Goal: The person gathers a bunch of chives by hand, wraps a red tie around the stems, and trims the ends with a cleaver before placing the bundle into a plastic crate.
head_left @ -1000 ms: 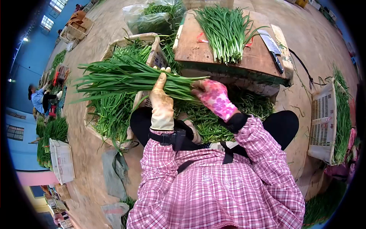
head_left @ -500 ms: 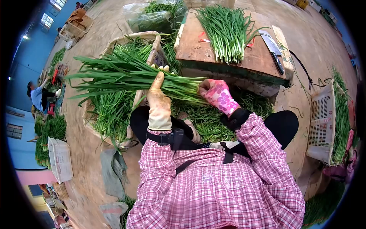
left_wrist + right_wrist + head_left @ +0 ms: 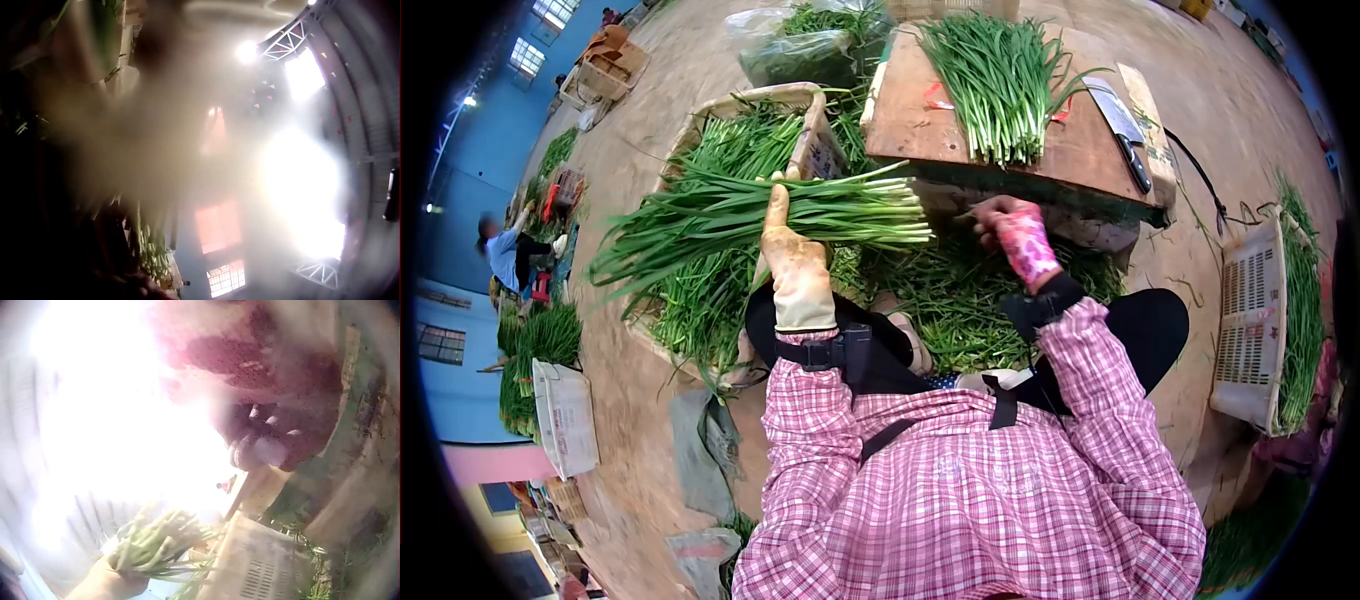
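One bundle of garlic chives [image 3: 865, 212] sits in the left hand [image 3: 796, 265], which grips it over one plastic crate [image 3: 817, 145]; its long axis runs crosswise, pale stem ends towards the right hand [image 3: 1015, 238], leaf tips away. That hand hangs apart, fingers curled; whether they pinch anything, I can't tell. One kitchen knife [image 3: 1116, 118] lies beyond

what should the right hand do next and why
Probably move the right hand to the pale ends of the green bunch and even them up: the left hand grips the bunch, some ends splay upward, and the right hand is apart from them.
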Tool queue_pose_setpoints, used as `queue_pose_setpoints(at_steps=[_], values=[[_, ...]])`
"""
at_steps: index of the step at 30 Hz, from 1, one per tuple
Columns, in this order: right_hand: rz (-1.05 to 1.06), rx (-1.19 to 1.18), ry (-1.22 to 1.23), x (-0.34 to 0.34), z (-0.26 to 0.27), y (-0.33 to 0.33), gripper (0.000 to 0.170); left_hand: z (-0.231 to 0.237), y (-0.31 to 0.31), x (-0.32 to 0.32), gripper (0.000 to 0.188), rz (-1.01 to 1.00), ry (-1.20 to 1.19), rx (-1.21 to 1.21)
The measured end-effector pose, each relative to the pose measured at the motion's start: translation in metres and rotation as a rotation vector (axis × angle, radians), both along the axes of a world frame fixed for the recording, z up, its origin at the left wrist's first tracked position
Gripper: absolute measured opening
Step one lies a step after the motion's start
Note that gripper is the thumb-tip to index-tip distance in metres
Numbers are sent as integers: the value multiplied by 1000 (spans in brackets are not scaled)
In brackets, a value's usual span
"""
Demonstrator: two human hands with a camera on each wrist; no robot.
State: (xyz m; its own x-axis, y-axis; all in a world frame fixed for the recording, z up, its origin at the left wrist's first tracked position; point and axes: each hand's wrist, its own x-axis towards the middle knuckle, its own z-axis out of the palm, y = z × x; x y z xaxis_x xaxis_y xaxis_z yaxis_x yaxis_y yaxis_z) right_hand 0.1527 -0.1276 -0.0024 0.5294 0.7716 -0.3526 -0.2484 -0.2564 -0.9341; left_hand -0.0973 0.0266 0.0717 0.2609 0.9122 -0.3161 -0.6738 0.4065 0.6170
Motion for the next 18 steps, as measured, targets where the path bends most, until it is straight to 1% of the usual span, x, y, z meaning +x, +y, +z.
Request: queue_pose_setpoints(at_steps=[1, 3, 4, 5, 7, 8, 9, 11, 12, 13, 14, 15, 17, 18], values=[[-73, -83, 118, 6, 7, 4, 23, 13, -8, 5, 24, 55, 0, 62], [12, 242, -216, -22, 15, 6, 43, 8, -12, 12, 28, 16, -48, 121], [133, 51, -261, -35, 39, 10, 58, 4, -14, 17, 30, -10, -73, 150], [213, 239, -85, -49, 48, 14, 62, -8, -17, 22, 32, -15, -42, 226], [217, -97, -419, -57, 63, 26, 60, -1, -31, 31, 35, -46, 13, 204], [100, 131, -74, -56, 25, 30, 48, -7, -27, 31, 35, -40, -23, 208], [42, 119, -18, -51, 23, 28, 43, -3, -30, 28, 34, -23, 95, 274], [-65, 86, 99, -39, 19, 16, 33, -1, -21, 19, 34, -6, -69, 169], [-143, 164, 62, -30, 18, 11, 22, 8, -25, 13, 33, -47, -75, 163], [-188, 150, 148, -21, 18, 10, 25, 5, -21, 12, 34, 16, -116, 227], [-174, 188, 206, -18, 15, 11, 28, 8, -21, 12, 33, 22, -110, 232], [-166, 223, 263, -22, 24, 12, 32, 9, -22, 13, 33, 24, -103, 233], [49, 334, -52, -40, 28, 22, 35, -6, -20, 20, 33, 20, -135, 264], [41, 113, -234, -49, 38, 27, 34, -8, -20, 24, 33, 20, -153, 282]])
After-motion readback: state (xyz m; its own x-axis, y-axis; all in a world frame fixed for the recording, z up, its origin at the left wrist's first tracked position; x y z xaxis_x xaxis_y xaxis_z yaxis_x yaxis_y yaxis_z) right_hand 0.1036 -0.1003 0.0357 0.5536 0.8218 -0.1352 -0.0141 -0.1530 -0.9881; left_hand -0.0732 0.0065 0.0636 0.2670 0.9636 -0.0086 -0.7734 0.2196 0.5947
